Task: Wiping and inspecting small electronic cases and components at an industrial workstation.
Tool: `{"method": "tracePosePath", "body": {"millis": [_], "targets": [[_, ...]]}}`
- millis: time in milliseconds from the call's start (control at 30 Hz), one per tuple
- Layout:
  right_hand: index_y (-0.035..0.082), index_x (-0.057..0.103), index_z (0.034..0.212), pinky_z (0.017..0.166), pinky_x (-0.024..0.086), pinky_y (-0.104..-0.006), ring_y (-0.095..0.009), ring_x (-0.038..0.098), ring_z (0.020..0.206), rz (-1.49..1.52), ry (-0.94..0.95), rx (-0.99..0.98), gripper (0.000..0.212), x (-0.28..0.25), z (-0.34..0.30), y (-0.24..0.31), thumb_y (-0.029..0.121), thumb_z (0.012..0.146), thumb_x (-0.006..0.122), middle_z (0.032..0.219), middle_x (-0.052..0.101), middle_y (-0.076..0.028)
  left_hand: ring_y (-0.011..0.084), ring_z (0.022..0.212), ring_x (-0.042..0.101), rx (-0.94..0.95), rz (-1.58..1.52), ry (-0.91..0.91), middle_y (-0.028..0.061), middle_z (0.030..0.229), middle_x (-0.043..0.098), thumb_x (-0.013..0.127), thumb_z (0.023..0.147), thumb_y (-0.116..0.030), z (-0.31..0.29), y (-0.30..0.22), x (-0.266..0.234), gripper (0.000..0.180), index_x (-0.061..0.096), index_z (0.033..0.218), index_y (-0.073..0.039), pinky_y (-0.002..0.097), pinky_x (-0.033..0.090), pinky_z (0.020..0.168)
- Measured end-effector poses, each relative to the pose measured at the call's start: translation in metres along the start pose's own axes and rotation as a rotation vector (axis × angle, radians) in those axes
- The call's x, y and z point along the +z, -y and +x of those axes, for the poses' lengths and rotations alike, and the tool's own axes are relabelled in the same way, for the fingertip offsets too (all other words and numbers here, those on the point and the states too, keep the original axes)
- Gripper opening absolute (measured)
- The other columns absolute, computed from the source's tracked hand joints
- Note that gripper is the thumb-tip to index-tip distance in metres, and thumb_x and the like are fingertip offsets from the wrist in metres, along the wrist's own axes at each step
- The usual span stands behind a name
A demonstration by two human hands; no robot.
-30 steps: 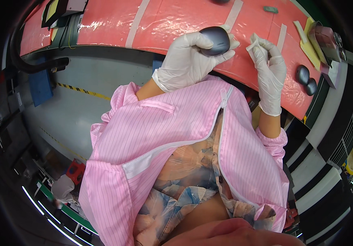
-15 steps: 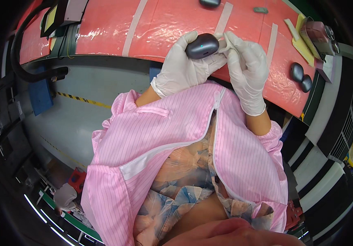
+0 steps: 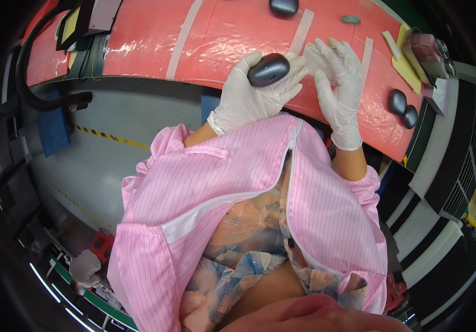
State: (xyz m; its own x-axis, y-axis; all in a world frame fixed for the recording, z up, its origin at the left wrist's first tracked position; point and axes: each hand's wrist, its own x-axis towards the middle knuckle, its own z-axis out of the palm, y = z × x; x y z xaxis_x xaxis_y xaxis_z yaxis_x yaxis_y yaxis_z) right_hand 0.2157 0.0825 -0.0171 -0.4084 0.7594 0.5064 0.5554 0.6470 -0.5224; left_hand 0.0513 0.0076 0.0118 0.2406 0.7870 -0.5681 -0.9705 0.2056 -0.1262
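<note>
A glossy dark grey oval earbud charging case with a small green light rests in my white-gloved left hand. The thumb curls against its far left end, and the other fingers stretch out beneath it to the right. My right hand, gloved in white too, hovers just right of the case without touching it. Its fingers are raised and apart, and I see nothing held in them. Both hands are over the near edge of the red-covered table.
Another dark case lies at the far edge, beside a small green piece. Two more cases sit together at the right, near a yellow notepad and a clear container. A black hose curves at the left.
My right hand has drawn away from the case's right end, and its fingers have spread from a pinch. My left hand has tilted the case and shifted it slightly nearer.
</note>
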Motion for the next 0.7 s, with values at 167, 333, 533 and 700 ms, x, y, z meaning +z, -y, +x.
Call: {"method": "tracePosePath", "body": {"millis": [167,333,533,700], "targets": [[0.004,0.039,0.14,0.09,0.045,-0.0292,-0.018,0.055,0.106,0.853,0.453,0.339,0.066,-0.011,0.012,0.036,0.012,0.082,0.069,0.122,0.055,-0.012,0.0348,0.117,0.053,-0.128,-0.043,0.178,0.0245,0.126,0.052,0.04,0.095,-0.031,0.008,-0.007,-0.015,0.049,0.045,0.126,0.007,0.0449,0.047,0.097],[0.005,0.037,0.141,0.088,0.047,-0.0271,-0.015,0.056,0.102,1.091,0.422,0.436,0.067,-0.006,0.008,0.033,0.007,0.082,0.068,0.118,0.056,-0.009,0.0298,0.114,0.054,0.005,0.332,-0.003,0.0177,0.118,0.055,0.038,0.096,-0.03,0.004,0.0,-0.003,0.044,0.046,0.127,0.001,0.0463,0.049,0.093],[0.005,0.034,0.143,0.095,0.044,-0.0299,-0.017,0.055,0.106,1.194,0.414,0.521,0.07,-0.01,0.007,0.036,0.002,0.081,0.066,0.124,0.053,-0.01,0.0394,0.111,0.056,0.028,0.358,0.044,0.0256,0.125,0.053,0.044,0.094,-0.031,0.005,-0.001,0.0,0.049,0.045,0.126,0.008,0.0462,0.048,0.096],[0.006,0.034,0.143,0.099,0.04,-0.0324,-0.019,0.054,0.111,1.013,0.343,0.454,0.07,-0.01,0.0,0.03,0.0,0.08,0.066,0.129,0.052,-0.011,0.0265,0.108,0.059,-0.147,0.386,0.309,0.0162,0.117,0.056,0.047,0.095,-0.028,0.001,-0.017,0.006,0.042,0.045,0.127,-0.001,0.0399,0.049,0.092]]}}
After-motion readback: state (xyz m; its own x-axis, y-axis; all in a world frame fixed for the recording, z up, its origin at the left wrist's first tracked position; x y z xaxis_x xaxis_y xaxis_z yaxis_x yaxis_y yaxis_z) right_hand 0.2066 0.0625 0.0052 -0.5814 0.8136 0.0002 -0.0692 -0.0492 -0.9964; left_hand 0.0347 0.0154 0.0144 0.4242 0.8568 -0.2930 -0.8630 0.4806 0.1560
